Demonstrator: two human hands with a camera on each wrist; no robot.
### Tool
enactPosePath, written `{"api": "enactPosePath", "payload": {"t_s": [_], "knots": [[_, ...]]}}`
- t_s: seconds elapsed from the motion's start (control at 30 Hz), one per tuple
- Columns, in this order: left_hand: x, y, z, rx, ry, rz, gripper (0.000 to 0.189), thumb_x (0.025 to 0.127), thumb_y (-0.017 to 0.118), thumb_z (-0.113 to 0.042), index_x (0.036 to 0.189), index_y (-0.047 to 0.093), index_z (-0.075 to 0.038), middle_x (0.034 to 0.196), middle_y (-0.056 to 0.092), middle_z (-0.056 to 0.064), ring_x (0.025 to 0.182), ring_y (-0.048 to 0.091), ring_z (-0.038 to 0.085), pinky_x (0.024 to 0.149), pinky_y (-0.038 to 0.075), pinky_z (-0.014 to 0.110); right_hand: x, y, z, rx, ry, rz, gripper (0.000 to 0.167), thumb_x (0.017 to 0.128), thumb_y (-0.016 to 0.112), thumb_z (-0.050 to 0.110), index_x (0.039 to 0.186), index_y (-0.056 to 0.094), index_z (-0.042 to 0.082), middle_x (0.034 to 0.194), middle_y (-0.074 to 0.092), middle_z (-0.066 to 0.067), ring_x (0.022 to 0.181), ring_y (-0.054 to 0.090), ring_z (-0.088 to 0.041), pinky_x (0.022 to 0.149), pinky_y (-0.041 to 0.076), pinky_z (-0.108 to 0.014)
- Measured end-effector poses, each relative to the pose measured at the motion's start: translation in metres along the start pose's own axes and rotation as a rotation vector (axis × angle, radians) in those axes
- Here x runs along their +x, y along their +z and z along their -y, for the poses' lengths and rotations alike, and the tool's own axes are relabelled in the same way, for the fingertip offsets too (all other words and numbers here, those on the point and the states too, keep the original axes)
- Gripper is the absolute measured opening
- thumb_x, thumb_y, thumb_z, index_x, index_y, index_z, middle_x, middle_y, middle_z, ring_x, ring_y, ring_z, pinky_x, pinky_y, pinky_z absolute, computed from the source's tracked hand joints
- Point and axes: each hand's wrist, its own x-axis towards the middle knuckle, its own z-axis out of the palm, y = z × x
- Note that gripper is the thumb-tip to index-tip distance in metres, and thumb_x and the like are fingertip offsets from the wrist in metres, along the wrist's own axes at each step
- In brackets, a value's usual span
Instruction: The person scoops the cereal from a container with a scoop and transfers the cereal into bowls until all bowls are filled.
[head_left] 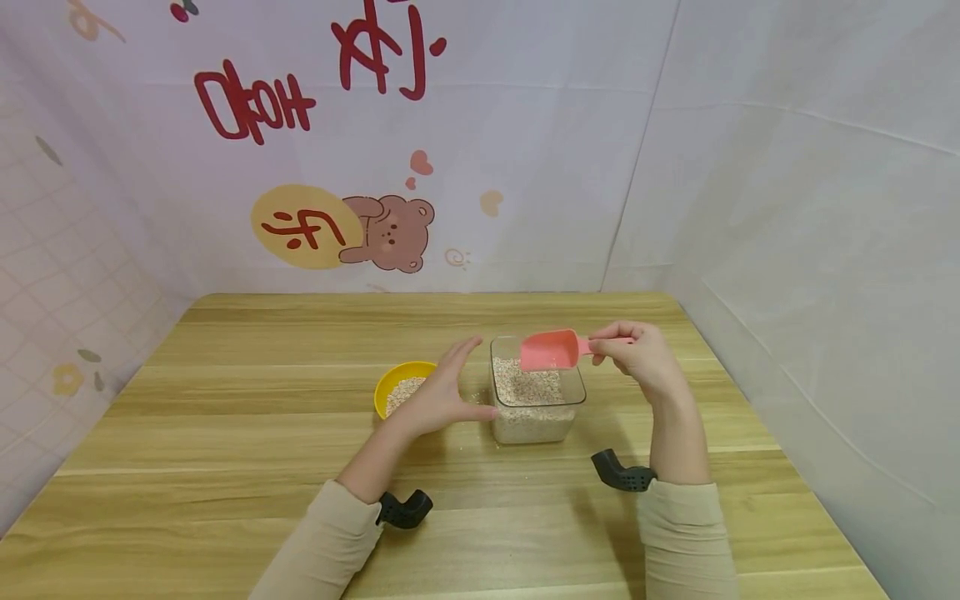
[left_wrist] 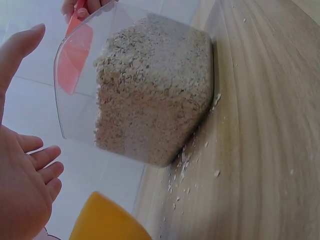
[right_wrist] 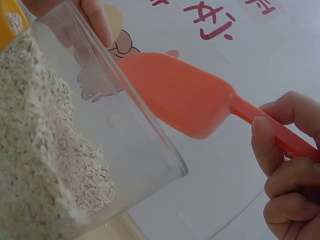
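Note:
My right hand (head_left: pixel 633 354) pinches the handle of a pink scoop (head_left: pixel 551 350) between thumb and fingers. The scoop's bowl hangs over the mouth of a clear square container (head_left: pixel 536 425), partly inside its rim in the right wrist view. Oats (left_wrist: pixel 155 80) fill much of the container. On its left side my left hand (head_left: pixel 438 396) is spread, thumb apart from the fingers and holding nothing, with the thumb tip close to the container wall. Behind that hand stands a yellow bowl (head_left: pixel 384 387) with oats in it, partly hidden by the hand and wrist.
Loose oat flakes (left_wrist: pixel 185 165) lie scattered on the wooden table (head_left: pixel 262 433) beside the container. A printed cloth wall (head_left: pixel 525 150) rises behind the table, and a white one (head_left: pixel 817 275) stands along the right. Each wrist carries a black mount (head_left: pixel 626 473).

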Motion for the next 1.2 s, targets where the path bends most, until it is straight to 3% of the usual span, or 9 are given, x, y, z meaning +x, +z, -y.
{"api": "enactPosePath", "payload": {"t_s": [0.43,0.9,1.2], "knots": [[0.009,0.011,-0.004,-0.013,-0.028,0.007,0.114,0.066,0.085,-0.046,0.154,0.017,-0.022,0.159,0.011,0.004,0.142,0.014,0.027,0.108,0.02,0.055,0.001,-0.002,-0.005,-0.09,-0.006,0.011,0.017,0.084,0.069,0.008,0.095,0.068,-0.004,0.065,0.066,-0.002,0.047,0.032,-0.006,0.047,0.027,-0.021],[0.015,0.018,0.0,-0.041,-0.032,0.022,0.113,0.067,0.085,-0.045,0.154,0.016,-0.022,0.159,0.011,0.003,0.142,0.014,0.026,0.109,0.021,0.054,0.003,0.001,-0.005,-0.179,0.013,0.046,0.022,0.085,0.07,0.012,0.099,0.068,-0.005,0.066,0.066,-0.002,0.071,0.043,-0.014,0.06,0.032,-0.027],[0.016,0.019,0.002,-0.058,-0.034,0.026,0.113,0.068,0.085,-0.042,0.154,0.017,-0.017,0.159,0.01,0.004,0.142,0.014,0.028,0.109,0.021,0.055,0.005,0.004,-0.007,-0.222,0.014,0.061,0.019,0.084,0.069,0.011,0.095,0.068,-0.004,0.067,0.066,-0.004,0.065,0.042,-0.013,0.058,0.033,-0.027]]}}
